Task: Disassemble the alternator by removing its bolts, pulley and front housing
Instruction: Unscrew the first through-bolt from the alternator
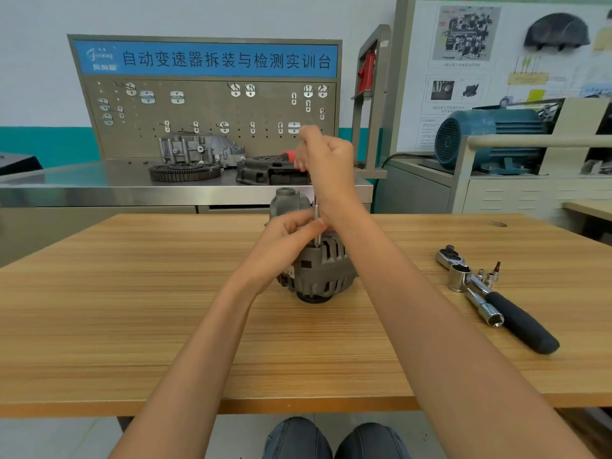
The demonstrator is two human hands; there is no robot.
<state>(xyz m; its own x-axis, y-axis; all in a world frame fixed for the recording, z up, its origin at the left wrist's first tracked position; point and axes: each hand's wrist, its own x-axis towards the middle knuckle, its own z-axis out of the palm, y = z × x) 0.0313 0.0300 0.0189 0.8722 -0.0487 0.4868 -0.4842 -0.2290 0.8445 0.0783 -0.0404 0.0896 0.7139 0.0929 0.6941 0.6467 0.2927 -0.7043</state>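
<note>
Wood-grain table [132, 309]: a light brown striped top is seen across the foreground; the person's knees are visible below its near edge.
Room: a steel workbench [99, 183] stands behind the table, backed by a grey pegboard [205, 107] with hooks and a blue sign bearing Chinese characters. A metal casting [198, 149], a toothed ring [183, 172] and a black case [268, 172] lie on the bench. A blue electric motor [486, 140] is mounted at the right, with wall posters above it.
Alternator [318, 273]: it is placed upright near the table's centre, pulley end down, the grey ribbed housing facing the camera.
Screwdriver [317, 223]: a thin metal shaft is held vertical, its tip set on the upper edge of the housing.
Right hand [326, 160]: the fingers are curled tightly round the upper end of the screwdriver, above the alternator.
Left hand [288, 240]: the fingertips are pinched round the lower shaft, and the hand rests against the alternator's top.
Ratchet wrench [496, 296]: it lies on the table well to the right, black handle pointing toward the near edge.
Sockets [490, 276]: several small pieces stand just beside the wrench head.
</note>
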